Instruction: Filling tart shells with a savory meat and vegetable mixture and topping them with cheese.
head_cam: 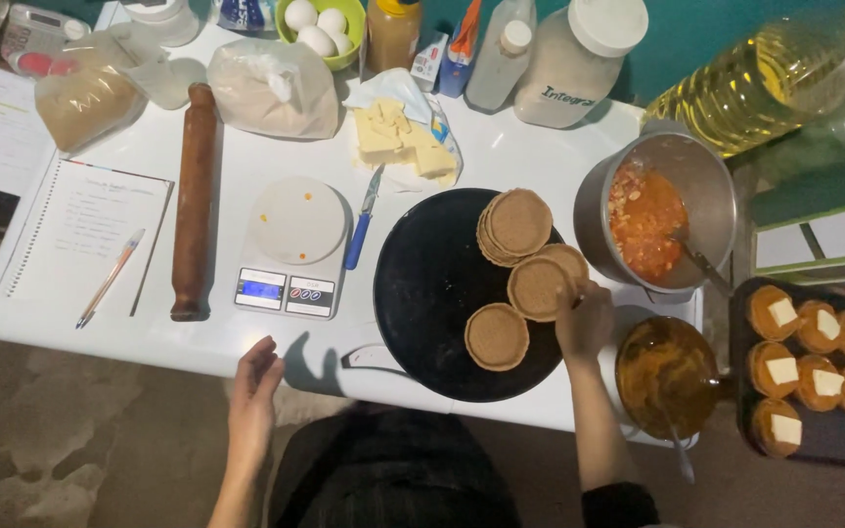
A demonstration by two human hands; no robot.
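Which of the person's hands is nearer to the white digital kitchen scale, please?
Left. The left hand rests at the table edge just below the white digital kitchen scale; the right hand is farther right, over the round black griddle.

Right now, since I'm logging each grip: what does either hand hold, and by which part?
The right hand pinches a brown dough disc by its right edge. The left hand holds nothing.

Our two bare arms and dark clothing

At the bottom of the frame we see our left hand (251,386) and right hand (586,318) ungloved, forearms uncovered, a black sleeve edge at lower right, dark striped fabric at bottom centre.
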